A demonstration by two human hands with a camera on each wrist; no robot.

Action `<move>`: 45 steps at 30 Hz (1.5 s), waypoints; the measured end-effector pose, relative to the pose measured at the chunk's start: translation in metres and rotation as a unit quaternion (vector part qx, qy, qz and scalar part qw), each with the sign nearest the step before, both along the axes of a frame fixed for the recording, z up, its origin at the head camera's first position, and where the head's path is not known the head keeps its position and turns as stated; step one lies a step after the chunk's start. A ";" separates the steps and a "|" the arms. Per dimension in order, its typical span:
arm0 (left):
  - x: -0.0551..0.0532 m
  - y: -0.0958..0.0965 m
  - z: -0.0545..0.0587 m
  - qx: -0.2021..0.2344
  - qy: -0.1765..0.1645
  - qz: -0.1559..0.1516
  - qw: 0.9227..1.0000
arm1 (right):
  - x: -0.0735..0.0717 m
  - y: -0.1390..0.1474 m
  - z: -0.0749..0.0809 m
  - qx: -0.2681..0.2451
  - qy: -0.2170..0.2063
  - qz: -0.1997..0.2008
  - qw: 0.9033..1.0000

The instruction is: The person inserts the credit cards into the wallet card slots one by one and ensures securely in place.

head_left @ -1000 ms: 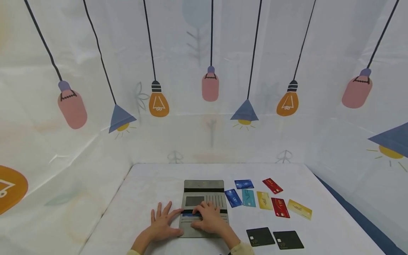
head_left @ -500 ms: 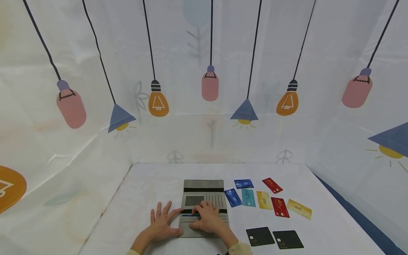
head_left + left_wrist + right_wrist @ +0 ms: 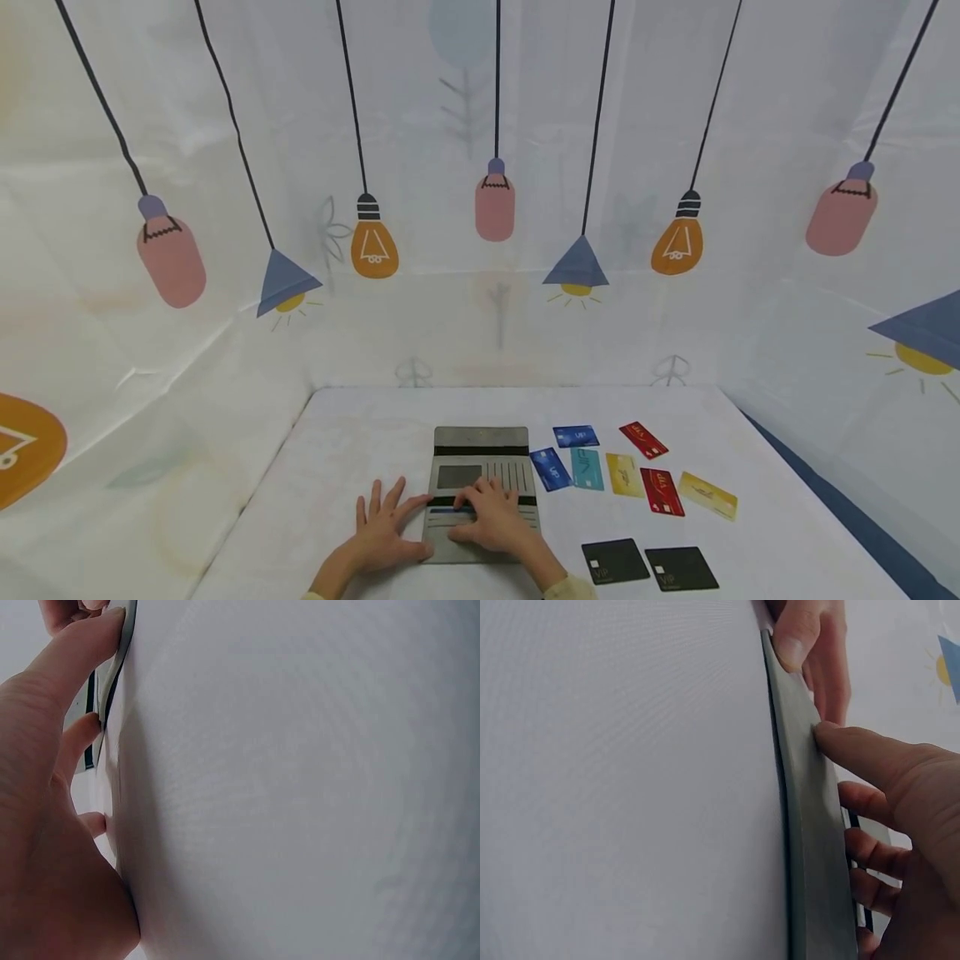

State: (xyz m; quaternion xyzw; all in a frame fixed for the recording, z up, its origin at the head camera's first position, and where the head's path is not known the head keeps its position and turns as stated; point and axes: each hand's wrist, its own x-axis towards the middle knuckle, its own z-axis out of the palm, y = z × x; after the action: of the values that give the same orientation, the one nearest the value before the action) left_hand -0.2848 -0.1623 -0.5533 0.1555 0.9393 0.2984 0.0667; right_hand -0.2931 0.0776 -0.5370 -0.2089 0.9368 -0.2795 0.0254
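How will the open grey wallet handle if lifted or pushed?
The grey wallet will probably flex: its near edge curves in the left wrist view. Pushed, it should slide rather than roll or tip, as it lies low and flat on the white table.

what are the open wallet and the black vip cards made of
Open wallet: probably matte grey leather or imitation leather, judging by its soft-looking, slightly bowed edge.
Black VIP cards: likely smooth plastic, being thin and flat with crisp edges.
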 end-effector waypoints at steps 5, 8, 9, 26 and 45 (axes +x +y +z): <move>0.002 -0.001 -0.005 0.012 0.012 -0.002 1.000 | -0.002 0.006 -0.003 -0.033 0.001 0.002 0.999; 0.004 -0.001 0.000 0.012 0.006 -0.004 1.000 | -0.004 0.011 -0.002 -0.048 0.011 0.001 0.999; 0.005 0.000 0.002 0.012 0.002 -0.003 1.000 | -0.006 0.014 0.000 -0.050 0.014 -0.001 0.999; 0.006 0.003 0.011 -0.010 -0.004 0.009 1.000 | -0.040 0.077 0.017 -0.077 0.069 -0.127 0.987; 0.008 0.005 0.011 -0.006 -0.009 0.009 1.000 | -0.046 0.114 0.012 0.073 -0.017 -0.269 0.960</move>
State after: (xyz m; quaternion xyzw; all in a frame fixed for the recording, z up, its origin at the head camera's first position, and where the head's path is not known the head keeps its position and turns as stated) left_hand -0.2772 -0.1576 -0.5420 0.1436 0.9419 0.2946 0.0731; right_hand -0.3395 0.1911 -0.5245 0.0581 0.9757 -0.2103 -0.0193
